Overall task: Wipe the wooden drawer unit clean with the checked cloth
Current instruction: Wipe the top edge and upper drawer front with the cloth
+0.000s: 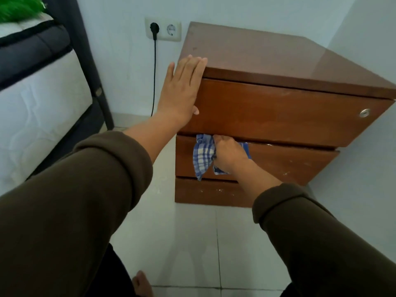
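Right hand (230,154) clenched on checked cloth (203,156) against drawer unit (278,116); left hand (182,91) flat, released.

Drawer unit (278,116): right corner of the top runs off the picture's edge.
Checked cloth (203,155): middle hidden under the right hand (230,154) — only bunched ends show.
Left hand (182,91): palm hidden against the unit's corner.
Bed (32,93): cut off at left.
Green object (19,7): cropped — unidentifiable.

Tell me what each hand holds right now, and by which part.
Right hand grips the checked cloth bunched at its middle, against the middle drawer front. Left hand holds nothing, lying flat on the drawer unit's corner.
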A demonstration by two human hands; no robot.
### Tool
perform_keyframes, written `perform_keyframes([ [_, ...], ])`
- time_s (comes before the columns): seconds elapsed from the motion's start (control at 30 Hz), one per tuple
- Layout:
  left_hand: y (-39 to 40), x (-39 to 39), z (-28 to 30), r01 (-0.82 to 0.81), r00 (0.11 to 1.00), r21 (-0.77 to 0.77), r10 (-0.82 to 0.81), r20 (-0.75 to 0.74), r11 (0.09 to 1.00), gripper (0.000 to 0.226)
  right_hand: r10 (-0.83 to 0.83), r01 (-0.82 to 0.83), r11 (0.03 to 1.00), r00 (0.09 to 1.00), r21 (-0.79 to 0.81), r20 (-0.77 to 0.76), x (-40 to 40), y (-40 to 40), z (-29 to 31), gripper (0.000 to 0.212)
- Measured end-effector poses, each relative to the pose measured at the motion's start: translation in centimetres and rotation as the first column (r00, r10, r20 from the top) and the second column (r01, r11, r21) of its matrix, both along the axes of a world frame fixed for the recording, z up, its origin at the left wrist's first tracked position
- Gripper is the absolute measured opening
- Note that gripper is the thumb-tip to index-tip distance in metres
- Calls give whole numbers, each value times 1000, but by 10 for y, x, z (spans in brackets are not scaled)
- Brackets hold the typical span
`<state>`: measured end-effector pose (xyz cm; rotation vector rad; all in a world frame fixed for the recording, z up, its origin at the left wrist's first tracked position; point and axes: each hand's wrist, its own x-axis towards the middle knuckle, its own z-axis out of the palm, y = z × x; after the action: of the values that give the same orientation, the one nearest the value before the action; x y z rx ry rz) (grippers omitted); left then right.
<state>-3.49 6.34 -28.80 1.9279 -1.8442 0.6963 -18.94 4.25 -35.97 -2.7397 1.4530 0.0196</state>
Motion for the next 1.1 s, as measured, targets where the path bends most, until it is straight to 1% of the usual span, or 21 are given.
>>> perform_keyframes([
  [0.13, 0, -2, -2, -10, 1000, -19, 10, -8, 1000, 112, 5, -6, 999, 1000, 35, 13, -3, -3, -1, 57],
  [0.4, 1, -8, -4, -58, 998, -22, 58, -21, 998, 107, -14, 14, 1000, 998, 11, 54, -4, 1, -4, 53],
  [0.57, -2, -12, -4, -104, 994, -14, 103, -31, 995, 106, -30, 27, 999, 997, 41, 68, -5, 2, -5, 56],
  [0.73, -2, -11, -5, -105, 994, -18, 104, -16, 994, 108, -6, 6, 1000, 999, -17, -33, 2, 9, -12, 64],
  [0.9, -3, -14, -7, -129, 991, -32, 128, -30, 991, 105, -51, 50, 999, 999, -20, -19, 8, 4, -18, 68],
  [1.1, -6, -17, -9, -181, 983, -16, 180, -34, 983, 106, -48, 48, 997, 999, -68, 1, 7, 7, -21, 66],
])
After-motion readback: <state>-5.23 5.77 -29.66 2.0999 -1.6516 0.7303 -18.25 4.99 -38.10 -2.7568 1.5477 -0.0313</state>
